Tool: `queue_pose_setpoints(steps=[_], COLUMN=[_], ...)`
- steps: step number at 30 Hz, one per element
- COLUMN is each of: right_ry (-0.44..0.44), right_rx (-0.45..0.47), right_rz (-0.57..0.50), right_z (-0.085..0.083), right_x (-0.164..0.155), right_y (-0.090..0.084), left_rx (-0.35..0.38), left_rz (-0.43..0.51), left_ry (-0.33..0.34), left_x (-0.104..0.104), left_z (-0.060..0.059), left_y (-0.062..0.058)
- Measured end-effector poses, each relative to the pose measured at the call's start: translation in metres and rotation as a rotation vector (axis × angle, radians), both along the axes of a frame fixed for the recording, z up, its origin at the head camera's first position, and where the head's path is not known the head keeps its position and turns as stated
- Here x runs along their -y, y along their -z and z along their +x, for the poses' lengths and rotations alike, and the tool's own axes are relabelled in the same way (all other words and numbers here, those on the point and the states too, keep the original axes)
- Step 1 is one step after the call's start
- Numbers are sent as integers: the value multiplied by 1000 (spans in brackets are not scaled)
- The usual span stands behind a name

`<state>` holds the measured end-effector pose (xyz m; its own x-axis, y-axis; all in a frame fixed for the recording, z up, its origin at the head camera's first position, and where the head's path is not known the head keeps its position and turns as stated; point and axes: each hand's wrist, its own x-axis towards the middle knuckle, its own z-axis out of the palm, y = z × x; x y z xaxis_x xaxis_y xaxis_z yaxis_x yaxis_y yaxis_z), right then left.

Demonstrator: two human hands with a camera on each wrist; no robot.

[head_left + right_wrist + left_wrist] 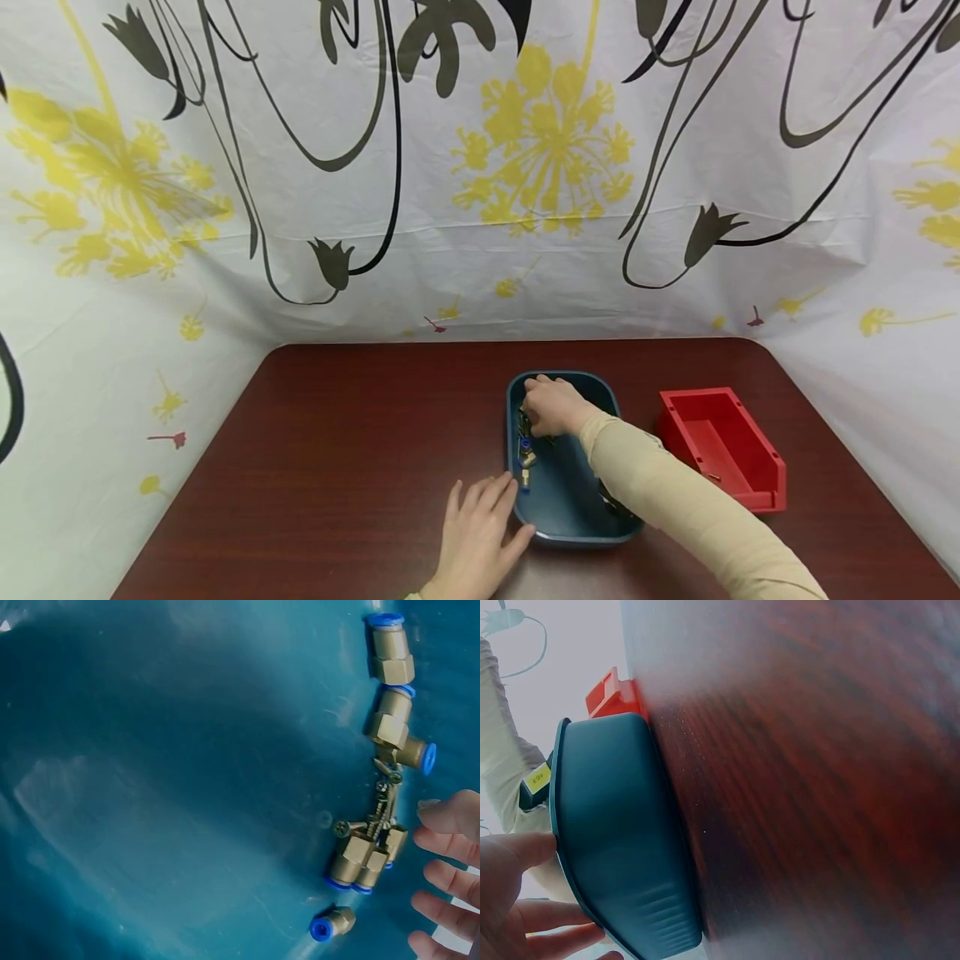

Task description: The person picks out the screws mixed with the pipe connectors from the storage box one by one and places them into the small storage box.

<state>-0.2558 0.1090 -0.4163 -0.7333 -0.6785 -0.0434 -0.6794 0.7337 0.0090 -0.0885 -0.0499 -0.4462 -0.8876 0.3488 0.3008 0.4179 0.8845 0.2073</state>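
Note:
A dark teal tray [577, 533] stands on the brown table, right of its middle. My left hand [483, 512] lies flat on the table, its fingers straight, with thumb and fingertips [521, 851] touching the tray's left wall [622, 840]. My right hand [547, 406] reaches into the tray's far end, in a beige sleeve. Its fingertips [450, 816] hover beside a cluster of brass fittings [365, 859] with blue collars and some small screws [384, 802], holding nothing. More fittings [391, 656] lie along the tray floor, one of them a tee [397, 727].
An empty red bin [720, 450] stands just right of the tray, also visible behind the tray as a red bin [615, 696]. A white curtain with yellow and black flowers closes in the table on the back and both sides.

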Motion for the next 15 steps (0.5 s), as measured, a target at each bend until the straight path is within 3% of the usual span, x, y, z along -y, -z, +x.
queue_pose_setpoints(steps=[6,15], right_ry=[14,50], right_rx=[2,-15], right_rz=[26,67], right_z=[1,1], right_x=[1,2], right_y=[2,9], left_rx=[-38,-2], left_rz=[0,-5], left_ry=[1,-2], left_x=[0,0], left_z=[1,0], left_y=[0,-1])
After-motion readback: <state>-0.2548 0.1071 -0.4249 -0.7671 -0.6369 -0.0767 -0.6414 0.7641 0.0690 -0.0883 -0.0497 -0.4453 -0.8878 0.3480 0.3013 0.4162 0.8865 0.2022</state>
